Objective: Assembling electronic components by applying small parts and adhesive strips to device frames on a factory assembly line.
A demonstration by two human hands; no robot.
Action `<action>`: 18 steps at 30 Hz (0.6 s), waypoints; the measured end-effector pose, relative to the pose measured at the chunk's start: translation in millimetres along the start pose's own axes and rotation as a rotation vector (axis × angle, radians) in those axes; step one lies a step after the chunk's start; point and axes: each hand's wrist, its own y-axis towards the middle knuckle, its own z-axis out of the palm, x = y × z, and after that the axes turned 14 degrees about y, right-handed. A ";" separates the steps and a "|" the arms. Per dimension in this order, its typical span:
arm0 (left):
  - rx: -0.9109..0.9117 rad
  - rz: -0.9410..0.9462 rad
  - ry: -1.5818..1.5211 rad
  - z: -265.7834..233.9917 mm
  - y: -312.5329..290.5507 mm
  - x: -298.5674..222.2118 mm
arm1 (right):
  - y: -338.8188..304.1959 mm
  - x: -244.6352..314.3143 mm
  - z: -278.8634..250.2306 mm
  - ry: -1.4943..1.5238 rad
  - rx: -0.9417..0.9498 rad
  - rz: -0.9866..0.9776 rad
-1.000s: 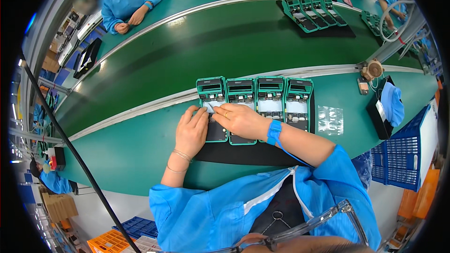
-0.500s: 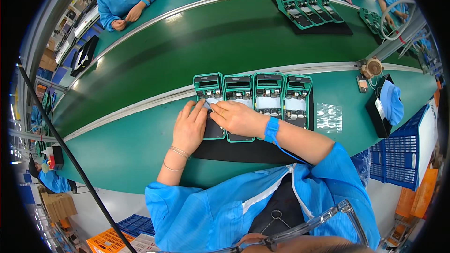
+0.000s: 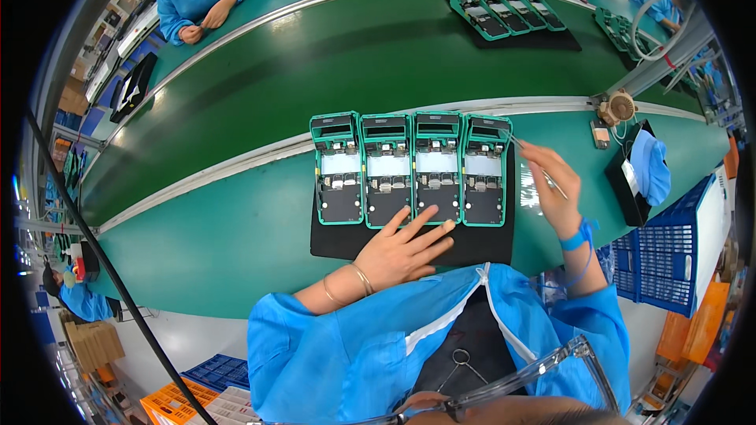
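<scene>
Several open device housings with green rims stand side by side on a black mat [image 3: 331,245], among them the leftmost housing [image 3: 340,197] and the rightmost housing [image 3: 483,201]. Each shows a white strip across its middle and a dark panel below. My left hand [image 3: 404,248] lies with fingers spread, its fingertips at the lower edge of the middle housings. To the right of the row, my right hand [image 3: 555,189] grips slim metal tweezers [image 3: 556,185]. The tweezers' tips are near the upper right corner of the rightmost housing; whether they touch it I cannot tell.
A clear plastic sheet [image 3: 530,197] lies right of the mat. Farther right are a small fan [image 3: 617,108] and a black box [image 3: 628,195] with a blue cap [image 3: 650,167]. Across the green conveyor [image 3: 315,55], similar housings [image 3: 508,8] rest near co-workers.
Both hands have left the leftmost housing. My left hand has moved right and nearer to me, fingers spreading; my right hand has swung to the row's right side, where the tweezers now show.
</scene>
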 end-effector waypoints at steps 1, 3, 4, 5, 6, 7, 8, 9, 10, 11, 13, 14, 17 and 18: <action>-0.039 -0.028 -0.018 3.8 2.0 1.0 | -10.6 -1.7 -10.4 -0.022 -0.051 0.068; -0.078 -0.093 -0.034 1.2 0.8 6.6 | -22.4 -3.3 -21.4 -0.053 -0.111 0.149; -0.085 -0.122 0.002 1.4 0.8 12.4 | -26.4 -4.1 -28.1 -0.071 -0.128 0.188; -0.079 -0.178 0.013 3.5 -0.9 19.8 | -29.7 -5.2 -33.0 -0.090 -0.146 0.228; -0.053 -0.220 0.030 2.0 -2.1 30.4 | -31.2 -7.2 -36.6 -0.109 -0.166 0.231; -0.051 -0.256 0.075 -1.0 -3.9 42.8 | -32.0 -9.5 -40.1 -0.107 -0.178 0.235; -0.054 -0.295 0.120 2.6 -3.4 54.0 | -35.8 -12.2 -47.8 -0.110 -0.188 0.237; -0.072 -0.328 0.168 6.0 -2.7 69.1 | -41.8 -14.4 -56.0 -0.118 -0.207 0.228; -0.079 -0.358 0.218 4.5 -6.5 89.7 | -46.6 -15.9 -59.7 -0.127 -0.216 0.240; -0.076 -0.390 0.257 8.4 -10.1 108.9 | -52.4 -20.5 -65.6 -0.141 -0.216 0.244; -0.085 -0.380 0.311 24.4 -18.6 164.7 | -64.5 -35.4 -65.5 -0.118 -0.237 0.249; -0.086 -0.380 0.302 37.2 -22.2 192.8 | -71.6 -49.2 -64.7 -0.111 -0.234 0.245; -0.012 -0.438 0.371 40.6 -31.1 268.7 | -84.6 -59.4 -54.7 -0.070 -0.241 0.186; 0.080 -0.478 0.540 32.0 -27.7 289.0 | -85.3 -55.1 -50.7 -0.064 -0.240 0.204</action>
